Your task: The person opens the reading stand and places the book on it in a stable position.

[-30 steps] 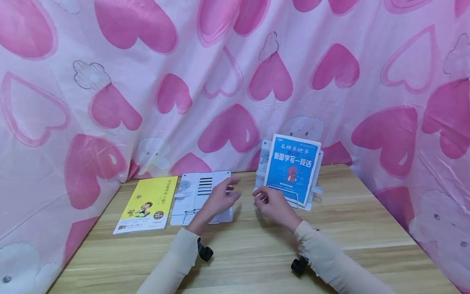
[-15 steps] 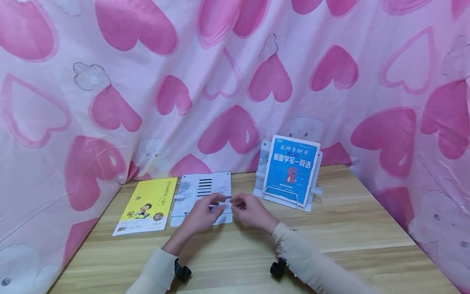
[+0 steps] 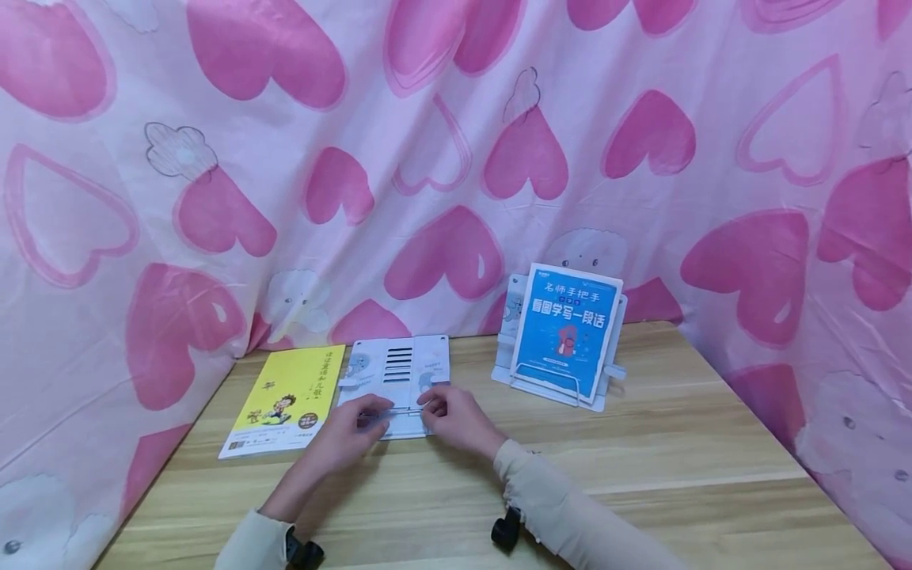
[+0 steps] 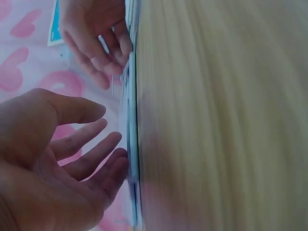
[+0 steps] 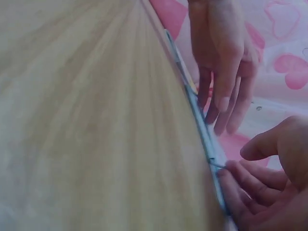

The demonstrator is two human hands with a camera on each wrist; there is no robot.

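Observation:
A pale blue book stand (image 3: 436, 354) with slots and printed pictures lies flat on the table. My left hand (image 3: 351, 431) is at its front left, thumb apart from the loosely bent fingers, with nothing held. In the left wrist view that hand (image 4: 62, 163) has its fingertips close to the stand's edge (image 4: 133, 120); contact is unclear. My right hand (image 3: 461, 417) is over the stand's front right. In the right wrist view its fingertips (image 5: 231, 166) touch a thin wire (image 5: 218, 166) at the stand's edge, while the thumb stays apart.
Left of the flat stand lies a yellow book (image 3: 292, 388). A second stand (image 3: 507, 336), propped up at the right, holds a blue book (image 3: 563, 340) behind its wire. A pink heart-patterned curtain (image 3: 442, 174) hangs behind the wooden table (image 3: 641, 483).
Both hands have moved left and down to the front part of the flat stand. My right hand has come away from the blue book's stand. Both books and stands stay put.

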